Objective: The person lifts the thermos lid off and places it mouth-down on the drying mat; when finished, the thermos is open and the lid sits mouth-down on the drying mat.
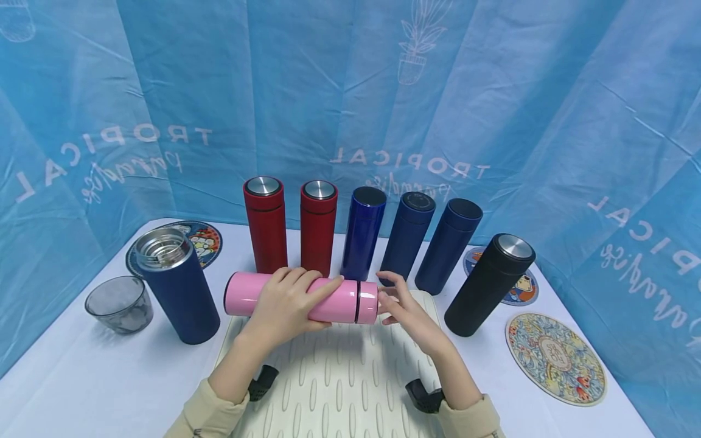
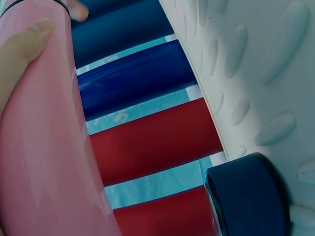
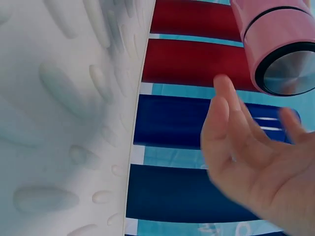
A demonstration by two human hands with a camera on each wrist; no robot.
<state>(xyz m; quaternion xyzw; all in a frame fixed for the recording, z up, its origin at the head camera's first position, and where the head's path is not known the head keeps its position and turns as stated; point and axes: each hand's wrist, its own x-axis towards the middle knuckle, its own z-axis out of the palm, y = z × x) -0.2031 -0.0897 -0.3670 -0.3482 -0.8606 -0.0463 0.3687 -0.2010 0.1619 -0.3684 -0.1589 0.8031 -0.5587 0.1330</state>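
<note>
My left hand (image 1: 290,298) grips a glossy pink thermos flask (image 1: 345,300) around its middle. The flask lies sideways above a cream textured mat (image 1: 328,371), its lid end toward the right. Beside that lid is my right hand (image 3: 251,152), fingers spread and loosely curved, holding nothing. The right wrist view shows a gap between these fingers and the lid's silver end (image 3: 295,73). In the left wrist view, a short dark blue lid-like cylinder (image 2: 248,194) stands at the mat; in the head view it is hidden.
Behind the pink flask stand red flasks (image 1: 265,228), a shiny blue flask (image 1: 361,237) and dark blue flasks (image 1: 446,249). A black flask (image 1: 484,292) stands right. Left are an uncapped dark blue flask (image 1: 183,298) and a grey glass bowl (image 1: 123,307). A patterned round mat (image 1: 555,359) lies right.
</note>
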